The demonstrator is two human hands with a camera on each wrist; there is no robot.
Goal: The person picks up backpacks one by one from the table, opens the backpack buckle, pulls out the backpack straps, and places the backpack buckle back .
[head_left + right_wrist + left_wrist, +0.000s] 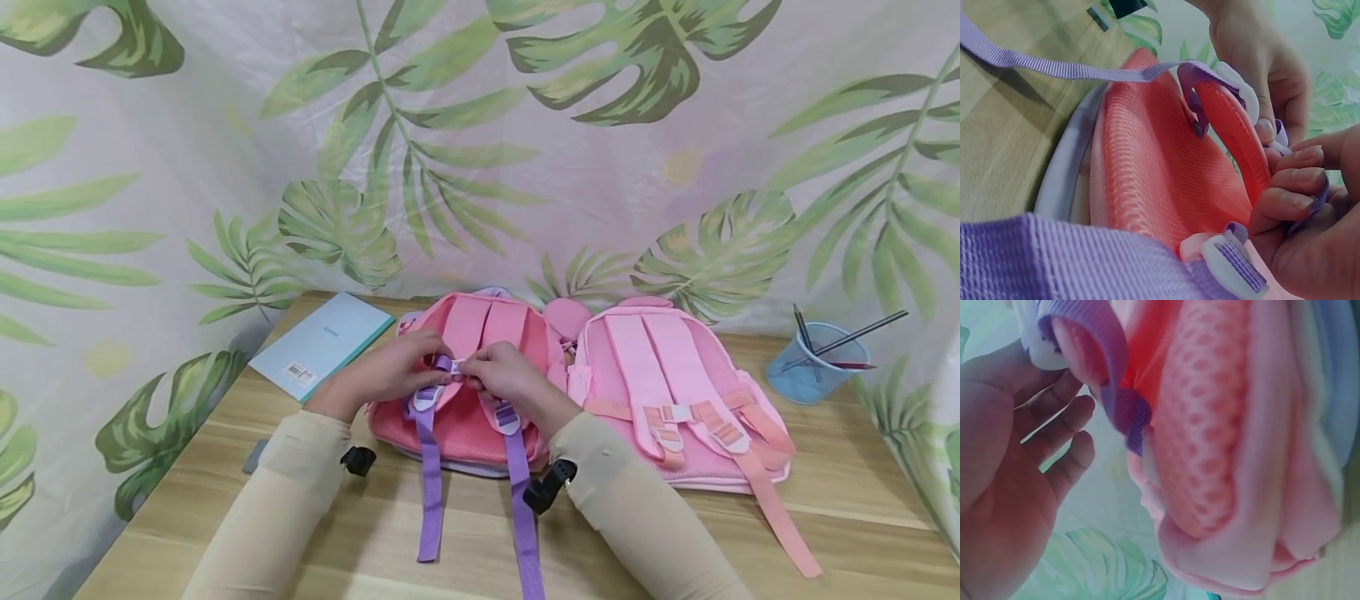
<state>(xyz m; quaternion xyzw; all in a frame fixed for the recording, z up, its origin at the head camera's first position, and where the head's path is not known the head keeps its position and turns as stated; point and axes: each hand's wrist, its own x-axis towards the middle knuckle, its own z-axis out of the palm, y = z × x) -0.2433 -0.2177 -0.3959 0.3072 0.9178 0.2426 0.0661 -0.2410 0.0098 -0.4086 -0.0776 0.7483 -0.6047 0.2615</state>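
A coral-pink backpack (480, 433) with purple webbing lies back side up in front of me. Over its shoulder straps, a small white buckle (456, 367) on a purple chest strap sits between my hands. My left hand (393, 367) pinches the buckle from the left, thumb below and index finger above. From the right, my right hand (510, 375) pinches the buckle's other end, its fingers curled around purple webbing (1317, 203). White strap adjusters (427, 397) lie below both hands, with loose purple strap ends (429, 500) hanging to the table. Fingers partly hide the buckle.
A lighter pink backpack (697, 358) with orange straps lies to the right, its chest buckle (678, 412) joined. A blue pencil cup (802, 379) stands at the far right. A light blue notebook (322, 342) lies at the left. Behind the table hangs a leaf-patterned curtain (465, 167).
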